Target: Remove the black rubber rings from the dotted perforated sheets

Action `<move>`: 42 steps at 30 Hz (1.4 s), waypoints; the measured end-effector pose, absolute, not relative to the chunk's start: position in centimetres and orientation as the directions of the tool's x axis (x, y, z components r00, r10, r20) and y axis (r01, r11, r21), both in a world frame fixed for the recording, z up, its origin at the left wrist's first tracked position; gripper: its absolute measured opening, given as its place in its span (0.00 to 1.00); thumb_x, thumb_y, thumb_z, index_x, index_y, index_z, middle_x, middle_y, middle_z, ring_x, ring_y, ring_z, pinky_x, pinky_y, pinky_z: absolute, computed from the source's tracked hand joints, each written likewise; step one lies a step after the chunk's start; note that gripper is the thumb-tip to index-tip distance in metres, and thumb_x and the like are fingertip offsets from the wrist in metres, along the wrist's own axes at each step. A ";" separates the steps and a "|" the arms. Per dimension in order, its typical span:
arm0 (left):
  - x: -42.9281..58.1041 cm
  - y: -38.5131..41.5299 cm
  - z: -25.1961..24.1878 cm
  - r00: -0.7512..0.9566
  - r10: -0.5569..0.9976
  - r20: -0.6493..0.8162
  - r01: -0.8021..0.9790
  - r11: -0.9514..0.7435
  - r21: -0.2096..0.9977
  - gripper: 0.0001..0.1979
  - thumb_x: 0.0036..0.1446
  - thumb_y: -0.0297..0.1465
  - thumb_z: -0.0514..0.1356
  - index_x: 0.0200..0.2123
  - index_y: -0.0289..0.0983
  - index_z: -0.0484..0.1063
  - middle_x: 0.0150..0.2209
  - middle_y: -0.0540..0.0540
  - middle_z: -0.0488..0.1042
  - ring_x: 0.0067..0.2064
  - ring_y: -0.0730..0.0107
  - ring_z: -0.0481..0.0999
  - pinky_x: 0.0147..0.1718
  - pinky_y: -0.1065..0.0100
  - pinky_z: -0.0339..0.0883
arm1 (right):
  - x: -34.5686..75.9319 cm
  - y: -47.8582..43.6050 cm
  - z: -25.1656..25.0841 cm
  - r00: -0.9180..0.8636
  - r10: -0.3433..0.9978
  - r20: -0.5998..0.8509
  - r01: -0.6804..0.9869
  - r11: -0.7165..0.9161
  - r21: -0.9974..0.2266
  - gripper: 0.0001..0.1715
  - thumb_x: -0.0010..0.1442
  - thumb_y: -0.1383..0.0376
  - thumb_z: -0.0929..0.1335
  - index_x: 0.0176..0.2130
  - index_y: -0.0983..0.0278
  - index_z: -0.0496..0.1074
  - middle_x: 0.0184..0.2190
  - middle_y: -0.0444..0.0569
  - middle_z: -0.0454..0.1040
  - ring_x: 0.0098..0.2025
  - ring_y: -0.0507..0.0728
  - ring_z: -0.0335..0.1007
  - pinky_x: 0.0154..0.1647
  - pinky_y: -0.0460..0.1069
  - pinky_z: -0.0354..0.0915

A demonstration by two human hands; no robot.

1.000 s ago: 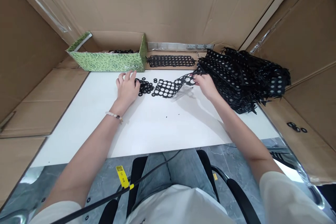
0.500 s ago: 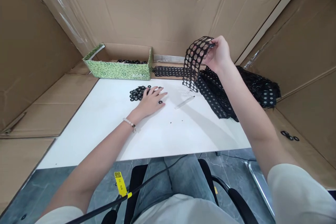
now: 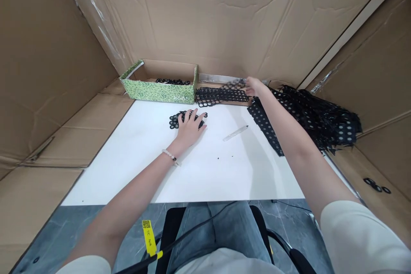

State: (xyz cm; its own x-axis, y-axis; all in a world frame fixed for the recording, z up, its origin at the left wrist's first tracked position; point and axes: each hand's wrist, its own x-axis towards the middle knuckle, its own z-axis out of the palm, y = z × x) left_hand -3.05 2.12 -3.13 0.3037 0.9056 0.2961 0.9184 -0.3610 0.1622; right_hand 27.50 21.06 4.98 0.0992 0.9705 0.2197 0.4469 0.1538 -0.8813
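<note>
My left hand (image 3: 190,125) lies flat with fingers spread on a small heap of black rings (image 3: 177,119) on the white table top (image 3: 141,150). My right hand (image 3: 253,86) reaches to the back of the table and rests on a blurred black punched-out sheet (image 3: 236,84) over the pile of emptied sheets (image 3: 218,95). Whether its fingers still grip the sheet is not clear. A stack of black sheets with white dots (image 3: 308,113) lies at the right, under my right forearm.
A green patterned box (image 3: 159,89) with black rings inside stands at the back left. A thin clear strip (image 3: 235,133) lies mid-table. Cardboard walls surround the table. A few rings (image 3: 376,186) lie on cardboard at the far right. A black cable with a yellow tag (image 3: 148,231) crosses my lap.
My right hand carried the punched-out sheet up off the table, then down onto the pile at the back. My left hand moved a little on the ring heap.
</note>
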 end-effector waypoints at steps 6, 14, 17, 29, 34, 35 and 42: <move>-3.5 2.9 -2.6 0.084 0.940 0.330 0.956 -0.169 0.239 0.27 0.70 0.43 0.47 0.68 0.42 0.65 0.71 0.40 0.60 0.70 0.38 0.55 0.65 0.38 0.51 | 26.8 18.1 1.3 0.102 0.953 0.286 0.787 0.099 -0.609 0.31 0.59 0.70 0.65 0.61 0.76 0.68 0.57 0.68 0.75 0.62 0.69 0.69 0.68 0.65 0.58; -6.8 5.1 -1.9 -0.235 0.886 0.400 0.873 0.012 0.487 0.25 0.70 0.40 0.48 0.64 0.39 0.69 0.68 0.41 0.66 0.68 0.41 0.58 0.65 0.42 0.53 | 15.2 21.1 -1.2 -0.365 0.907 0.211 0.845 0.418 -0.333 0.26 0.63 0.73 0.65 0.58 0.63 0.77 0.61 0.54 0.75 0.64 0.62 0.69 0.67 0.53 0.61; -8.5 6.3 -2.2 -0.295 0.882 0.367 0.814 0.031 0.580 0.25 0.71 0.36 0.45 0.62 0.33 0.70 0.65 0.38 0.70 0.67 0.51 0.64 0.68 0.51 0.52 | 12.5 22.9 -2.0 -0.378 0.907 0.185 0.855 0.419 -0.306 0.22 0.63 0.71 0.67 0.55 0.62 0.79 0.58 0.56 0.77 0.61 0.63 0.72 0.63 0.53 0.64; -9.0 7.3 -3.7 -0.376 0.911 0.170 0.762 0.200 0.616 0.27 0.72 0.40 0.42 0.64 0.34 0.69 0.65 0.38 0.70 0.68 0.49 0.63 0.69 0.50 0.52 | 13.2 26.8 -3.0 -0.305 0.905 0.296 0.803 0.412 -0.430 0.15 0.61 0.66 0.70 0.47 0.68 0.80 0.42 0.54 0.83 0.42 0.58 0.78 0.49 0.51 0.70; -8.8 6.7 -3.2 -0.381 0.917 0.118 0.759 0.238 0.606 0.29 0.72 0.42 0.43 0.66 0.35 0.67 0.67 0.41 0.68 0.70 0.44 0.57 0.70 0.50 0.49 | 13.1 28.7 -2.5 -0.198 0.914 0.355 0.819 0.353 -0.453 0.18 0.65 0.68 0.63 0.48 0.69 0.78 0.46 0.60 0.81 0.45 0.60 0.77 0.51 0.54 0.70; -8.8 6.6 -3.1 -0.380 0.918 0.113 0.761 0.241 0.602 0.29 0.71 0.42 0.43 0.66 0.35 0.66 0.67 0.41 0.68 0.70 0.44 0.57 0.70 0.51 0.49 | 13.0 29.0 -2.5 -0.186 0.917 0.353 0.823 0.342 -0.453 0.18 0.65 0.68 0.63 0.49 0.69 0.78 0.47 0.60 0.81 0.46 0.61 0.77 0.51 0.55 0.71; -8.8 6.3 -3.1 -0.361 0.928 0.096 0.786 0.247 0.566 0.29 0.71 0.42 0.43 0.67 0.37 0.65 0.68 0.41 0.66 0.70 0.44 0.56 0.70 0.50 0.49 | 12.5 29.2 -3.5 -0.270 0.938 0.217 0.840 0.340 -0.424 0.08 0.58 0.66 0.73 0.38 0.66 0.82 0.39 0.54 0.84 0.41 0.59 0.80 0.48 0.50 0.71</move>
